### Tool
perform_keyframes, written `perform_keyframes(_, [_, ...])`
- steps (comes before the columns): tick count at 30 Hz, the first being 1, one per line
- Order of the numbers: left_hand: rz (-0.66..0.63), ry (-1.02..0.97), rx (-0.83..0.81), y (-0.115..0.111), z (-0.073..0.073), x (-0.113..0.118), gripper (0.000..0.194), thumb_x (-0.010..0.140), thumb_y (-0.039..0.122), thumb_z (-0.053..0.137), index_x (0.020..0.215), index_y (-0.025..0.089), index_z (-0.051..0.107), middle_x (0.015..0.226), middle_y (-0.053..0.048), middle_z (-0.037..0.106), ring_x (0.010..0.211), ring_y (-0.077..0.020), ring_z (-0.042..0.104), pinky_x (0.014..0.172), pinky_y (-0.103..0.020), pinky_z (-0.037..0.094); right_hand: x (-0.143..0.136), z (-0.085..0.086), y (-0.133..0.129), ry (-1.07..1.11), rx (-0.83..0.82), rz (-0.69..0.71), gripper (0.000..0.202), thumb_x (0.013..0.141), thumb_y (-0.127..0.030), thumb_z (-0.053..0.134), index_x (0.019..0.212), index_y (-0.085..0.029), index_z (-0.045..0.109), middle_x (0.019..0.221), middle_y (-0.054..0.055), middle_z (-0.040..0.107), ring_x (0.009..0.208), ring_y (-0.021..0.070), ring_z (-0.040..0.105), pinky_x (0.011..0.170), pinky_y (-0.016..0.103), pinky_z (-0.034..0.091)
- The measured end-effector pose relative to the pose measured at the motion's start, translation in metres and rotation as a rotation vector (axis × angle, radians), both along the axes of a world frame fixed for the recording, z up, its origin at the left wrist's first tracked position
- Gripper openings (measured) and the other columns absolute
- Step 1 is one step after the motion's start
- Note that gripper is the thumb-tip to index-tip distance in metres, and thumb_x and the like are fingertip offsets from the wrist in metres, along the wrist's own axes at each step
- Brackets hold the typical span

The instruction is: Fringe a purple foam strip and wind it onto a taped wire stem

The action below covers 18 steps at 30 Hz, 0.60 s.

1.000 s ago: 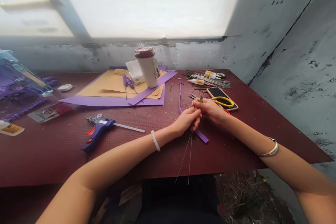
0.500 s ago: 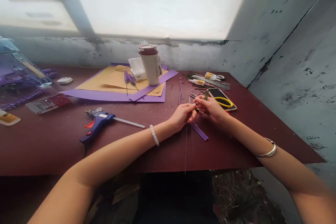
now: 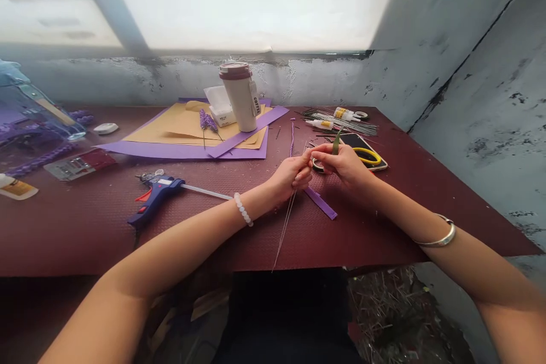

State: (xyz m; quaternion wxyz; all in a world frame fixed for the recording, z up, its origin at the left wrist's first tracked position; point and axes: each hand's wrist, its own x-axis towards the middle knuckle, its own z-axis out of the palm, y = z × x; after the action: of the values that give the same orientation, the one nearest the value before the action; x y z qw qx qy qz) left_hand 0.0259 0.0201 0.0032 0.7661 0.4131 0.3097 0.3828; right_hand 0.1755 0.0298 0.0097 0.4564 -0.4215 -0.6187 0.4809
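Note:
My left hand is closed around thin wires, whose lower ends slant down toward the table's front edge. Touching it at the fingertips is my right hand, its thumb and fingers pinched together. A green strip, looking like tape, sticks up from the right hand. Under those fingers a small dark ring shows, partly hidden. What lies exactly between the fingertips is covered. A purple strip rests on the table below the hands. Beside the right hand is a yellow handle loop on a phone.
A blue glue gun lies left of my left forearm. Behind stand a coffee cup and tissue pack on purple and tan sheets, with purple flower stems. Wires and glue bottles lie back right.
My left hand has turned and shifted slightly left; the wires' lower ends have swung left and now fan apart. The green strip stands higher above my right hand. The view has shifted slightly.

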Motion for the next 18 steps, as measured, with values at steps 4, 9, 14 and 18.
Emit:
perform_keyframes(4, [-0.010, 0.003, -0.004, -0.004, -0.003, 0.002, 0.053, 0.095, 0.053, 0.050, 0.059, 0.015, 0.051, 0.030, 0.009, 0.030, 0.027, -0.0026, 0.019, 0.034, -0.016, 0.014, 0.006, 0.004, -0.001, -0.227, 0.182, -0.023, 0.025, 0.073, -0.040, 0.072, 0.075, -0.016, 0.072, 0.061, 0.000, 0.059, 0.052, 0.0090, 0.040, 0.050, 0.028, 0.027])
perform_keyframes(9, [-0.082, -0.035, -0.087, -0.006, -0.002, 0.003, 0.056, 0.100, 0.052, 0.038, 0.061, 0.015, 0.053, 0.032, 0.008, 0.028, 0.028, -0.0032, 0.017, 0.033, -0.016, 0.015, 0.013, 0.005, 0.000, -0.301, 0.232, 0.012, 0.026, 0.077, -0.042, 0.069, 0.080, -0.016, 0.073, 0.057, -0.002, 0.053, 0.052, 0.0088, 0.036, 0.054, 0.029, 0.026])
perform_keyframes(14, [-0.053, -0.055, -0.163, -0.005, 0.000, 0.003, 0.057, 0.104, 0.042, 0.031, 0.060, 0.014, 0.053, 0.032, 0.008, 0.028, 0.028, -0.0031, 0.016, 0.033, -0.015, 0.014, 0.012, 0.001, 0.002, -0.330, 0.325, 0.020, 0.022, 0.080, -0.036, 0.064, 0.076, -0.015, 0.071, 0.067, 0.003, 0.064, 0.061, 0.0123, 0.050, 0.061, 0.030, 0.034])
perform_keyframes(18, [-0.073, -0.079, -0.196, -0.003, -0.001, 0.002, 0.053, 0.105, 0.032, 0.030, 0.061, 0.013, 0.054, 0.033, 0.008, 0.029, 0.028, -0.0030, 0.018, 0.032, -0.015, 0.016, 0.013, 0.002, 0.002, -0.474, 0.385, -0.019, 0.019, 0.082, -0.032, 0.062, 0.075, -0.016, 0.071, 0.065, 0.003, 0.064, 0.061, 0.0128, 0.048, 0.061, 0.029, 0.033])
